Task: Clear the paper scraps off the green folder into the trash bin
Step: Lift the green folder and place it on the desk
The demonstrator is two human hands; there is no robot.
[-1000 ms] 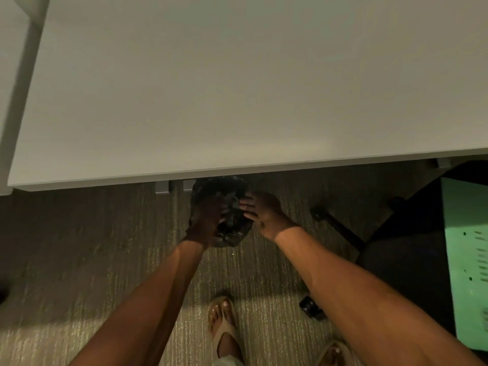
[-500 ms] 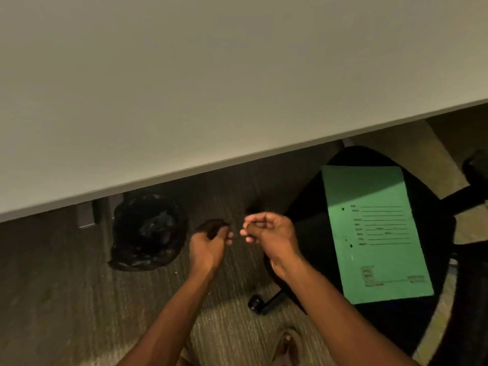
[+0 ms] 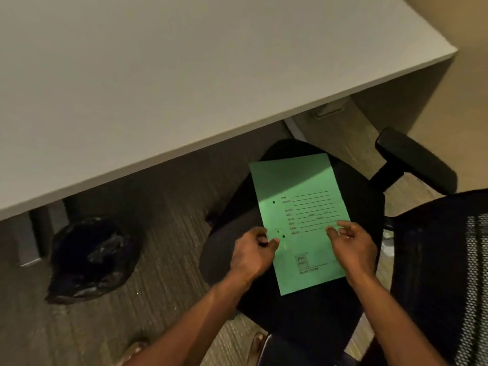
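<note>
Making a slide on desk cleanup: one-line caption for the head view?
Both hands, left and right, reach onto a green folder on an office chair, trash bin nearby.

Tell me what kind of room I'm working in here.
Most likely an office workstation. A white desk stands over carpet, a black swivel chair with an armrest holds the green folder, and a bin lined with a black bag sits under the desk.
</note>
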